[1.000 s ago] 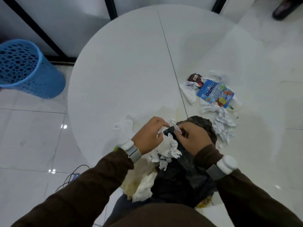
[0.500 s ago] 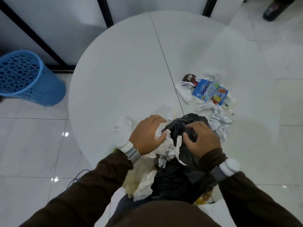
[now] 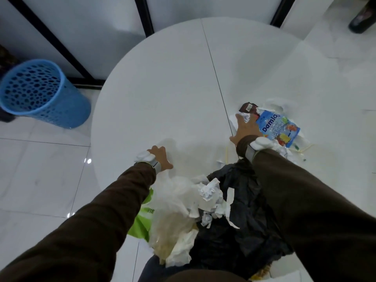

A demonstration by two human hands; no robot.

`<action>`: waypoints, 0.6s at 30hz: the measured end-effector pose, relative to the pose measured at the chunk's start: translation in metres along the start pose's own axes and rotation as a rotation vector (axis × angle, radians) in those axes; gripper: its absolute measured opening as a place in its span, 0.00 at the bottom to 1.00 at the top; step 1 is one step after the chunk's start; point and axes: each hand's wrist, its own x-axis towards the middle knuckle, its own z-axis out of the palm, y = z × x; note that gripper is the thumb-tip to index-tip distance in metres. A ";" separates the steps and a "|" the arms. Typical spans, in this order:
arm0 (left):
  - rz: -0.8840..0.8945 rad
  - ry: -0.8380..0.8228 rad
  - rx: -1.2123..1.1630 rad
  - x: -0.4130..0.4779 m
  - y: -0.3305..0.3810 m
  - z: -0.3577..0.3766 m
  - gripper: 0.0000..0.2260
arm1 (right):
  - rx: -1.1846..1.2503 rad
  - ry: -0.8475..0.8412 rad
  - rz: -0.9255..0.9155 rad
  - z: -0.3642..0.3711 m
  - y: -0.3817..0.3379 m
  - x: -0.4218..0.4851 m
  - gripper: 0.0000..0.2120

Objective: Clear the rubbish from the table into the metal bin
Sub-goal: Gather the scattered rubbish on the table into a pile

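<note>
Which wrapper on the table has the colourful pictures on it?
The blue Damla packet, lying just right of the right hand. The brown wrapper beyond the hand shows only a white label.

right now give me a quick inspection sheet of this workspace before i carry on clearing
surface: round white table, one seam across it.
job's things: blue Damla sweet packet, brown wrapper and crumpled white paper heaped at the table's right; black bin liner at the near edge, paper scraps in it; metal bin itself hidden.
clutter: thin yellow stick on the table; green and clear plastic bag beside the liner.
grips: left hand rests open on the table; right hand open, fingers on the heap.
cables: nothing seen.
surroundings: blue perforated plastic basket on the white tiled floor.
</note>
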 end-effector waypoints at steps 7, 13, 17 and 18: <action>0.060 -0.043 -0.064 0.004 -0.007 0.005 0.23 | -0.022 0.002 0.047 0.003 0.004 0.048 0.41; 0.085 -0.128 -0.143 0.005 -0.012 0.008 0.29 | -0.139 -0.010 -0.128 0.013 0.011 0.053 0.34; 0.035 0.051 -0.044 -0.012 -0.009 0.018 0.23 | -0.149 -0.124 -0.108 0.015 0.016 0.047 0.21; 0.022 0.064 -0.020 -0.016 -0.006 0.018 0.21 | -0.116 -0.159 -0.108 0.010 0.013 0.038 0.18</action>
